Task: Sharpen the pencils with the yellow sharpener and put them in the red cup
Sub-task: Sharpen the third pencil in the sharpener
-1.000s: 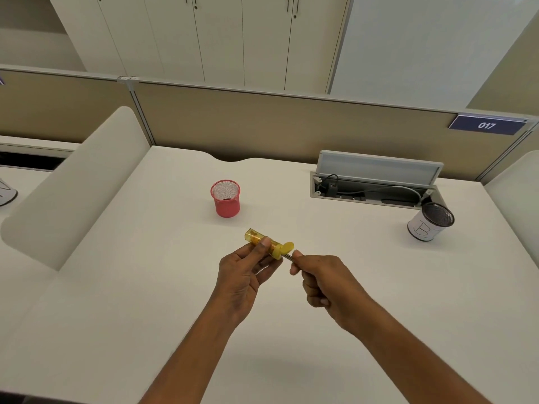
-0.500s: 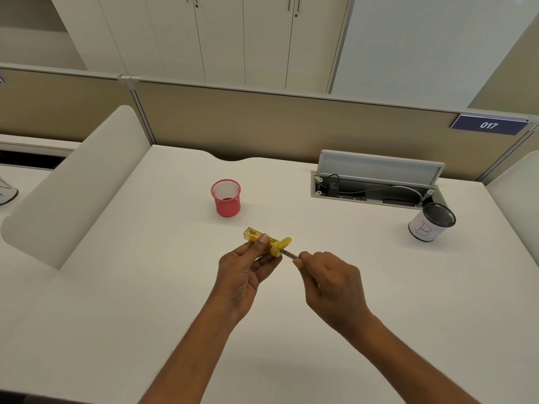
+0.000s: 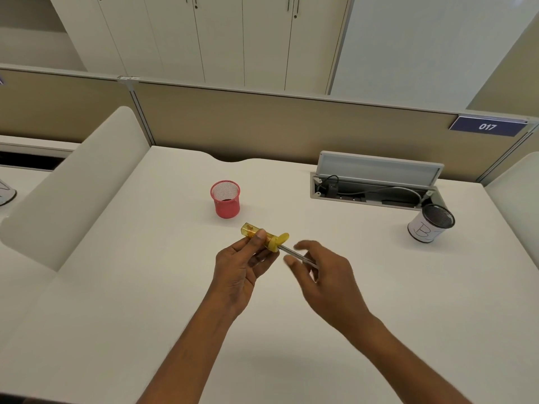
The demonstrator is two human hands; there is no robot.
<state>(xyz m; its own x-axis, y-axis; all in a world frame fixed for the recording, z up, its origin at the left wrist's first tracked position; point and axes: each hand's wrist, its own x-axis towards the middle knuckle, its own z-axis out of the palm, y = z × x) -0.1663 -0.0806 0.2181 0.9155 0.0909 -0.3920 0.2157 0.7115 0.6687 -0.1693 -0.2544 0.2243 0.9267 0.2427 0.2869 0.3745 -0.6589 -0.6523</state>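
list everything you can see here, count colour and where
red cup: 1, red mesh, far centre of the desk, no pencil sticking out
yellow sharpener: 1, yellow, held above the desk
pencil: 1, dark, one end in the sharpener
paper-wrapped cup: 1, white with black mesh rim, right side of the desk
cable box: 1, grey, lid up, back right
sign: 1, blue, reads 017, on the partition
desk: 1, white
left hand: 1, grips the sharpener
right hand: 1, at the pencil, blurred, grip unclear
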